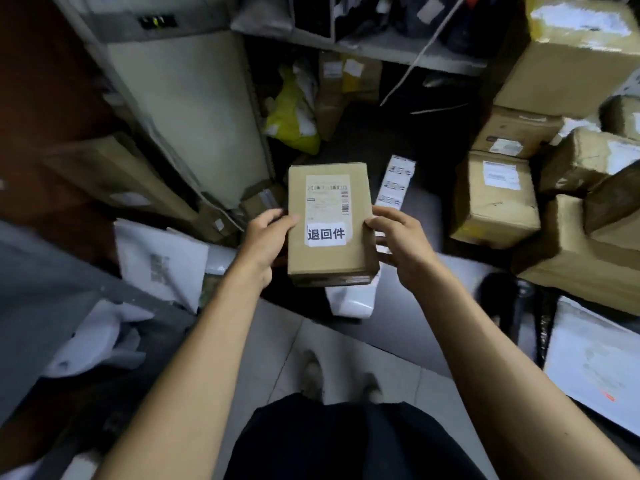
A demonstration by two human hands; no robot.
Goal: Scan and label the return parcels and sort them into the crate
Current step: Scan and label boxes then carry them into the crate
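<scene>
I hold a small brown cardboard parcel (330, 258) in front of me with both hands. A white shipping label with barcodes (327, 195) covers its top face, and below it sticks a white return sticker (326, 234) with bold black characters. My left hand (265, 239) grips the parcel's left edge, thumb on top. My right hand (398, 239) grips the right edge and also holds a strip of the same white stickers (396, 180) that juts out behind the parcel. No crate can be made out.
Brown boxes (495, 199) are stacked at the right. Grey metal shelving (367, 46) with parcels stands ahead, a yellow bag (291, 116) beneath it. White mailer bags (161, 265) lie at the left, another white mailer (351, 299) under the parcel. My feet stand on the tiled floor (346, 351).
</scene>
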